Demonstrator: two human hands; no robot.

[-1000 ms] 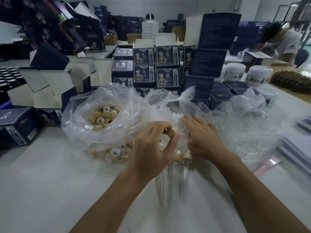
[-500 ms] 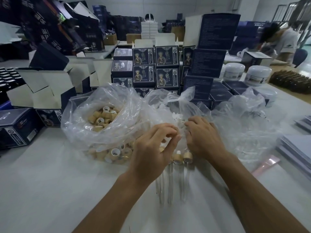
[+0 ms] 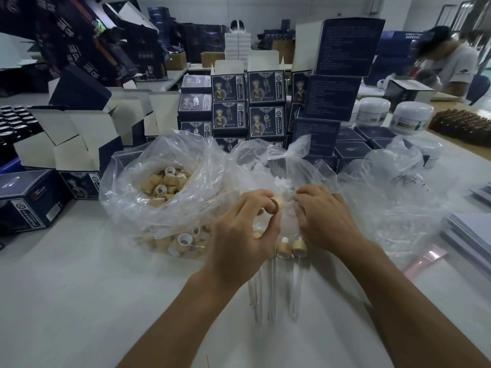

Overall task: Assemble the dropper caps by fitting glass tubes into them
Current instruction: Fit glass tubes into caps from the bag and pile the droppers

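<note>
Bare table (image 3: pixel 79 301): open on the near left, passable. Centre: finished droppers (image 3: pixel 271 288) lying side by side between the forearms. Beyond: bag of caps (image 3: pixel 159 187) left, crumpled clear bags (image 3: pixel 393 197) right, closing off the middle. Behind: wall of stacked dark boxes (image 3: pixel 265 107). Right edge: stack of sheets (image 3: pixel 473 235). Left edge: dark carton (image 3: pixel 32 197).

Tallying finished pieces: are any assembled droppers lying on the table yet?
Yes, capped glass tubes lie side by side on the table beneath both hands.
</note>
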